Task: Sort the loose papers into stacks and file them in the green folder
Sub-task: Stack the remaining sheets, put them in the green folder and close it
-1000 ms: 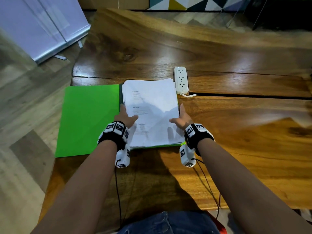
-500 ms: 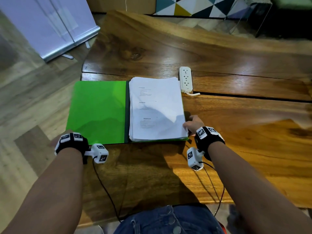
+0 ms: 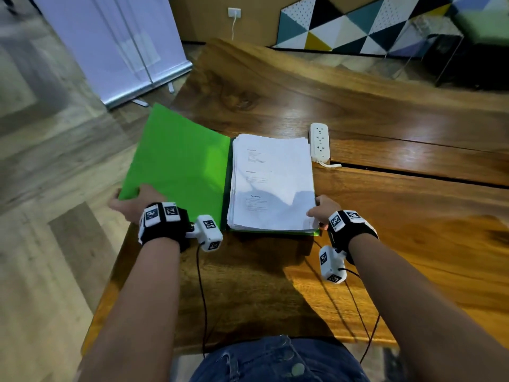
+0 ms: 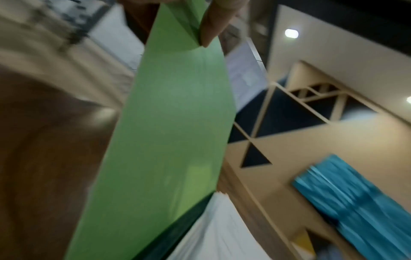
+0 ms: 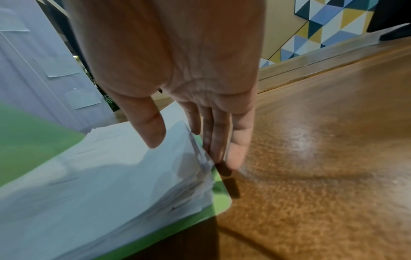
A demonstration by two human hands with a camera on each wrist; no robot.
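Note:
The green folder (image 3: 179, 164) lies open on the wooden table, and its left cover is lifted off the table. My left hand (image 3: 132, 205) pinches that cover (image 4: 169, 123) at its near left corner, thumb on top. A thick stack of white papers (image 3: 272, 186) rests on the folder's right half. My right hand (image 3: 321, 209) stands at the stack's near right edge with straight fingers (image 5: 235, 147) touching the side of the papers (image 5: 106, 176) and the table; the thumb hovers over the top sheet.
A white power strip (image 3: 319, 142) lies just beyond the stack's far right corner. A roll-up banner stand (image 3: 132, 51) stands on the floor left of the table. The table's left edge runs beneath the lifted cover. Bare wood spreads to the right.
My left hand left the papers, went to the folder's left cover and has lifted its corner. My right hand slid to the stack's near right corner.

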